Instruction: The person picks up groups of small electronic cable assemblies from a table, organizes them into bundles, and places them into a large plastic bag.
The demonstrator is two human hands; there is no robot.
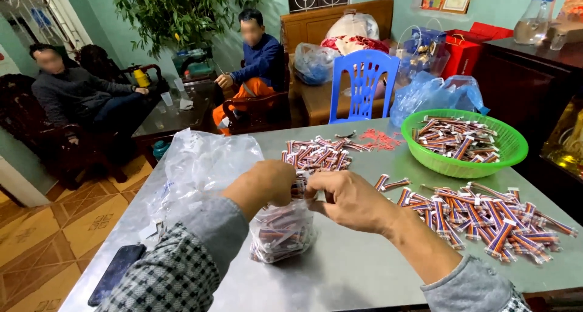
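My left hand [264, 183] and my right hand [346, 198] meet above the grey metal table [358, 269], both pinching the neck of a small clear plastic bag [282, 230] stuffed with red, white and blue striped wire bundles. The bag stands on the table just below my hands. A heap of the same loose bundles [486, 218] lies to the right of my right hand. Another small pile [319, 154] sits behind my hands.
A green plastic basket [464, 163] with more bundles stands at the back right. Crumpled clear bags [203, 163] lie at the left, a dark phone [115, 274] near the front left edge. A blue chair [363, 84] and two seated people are beyond the table.
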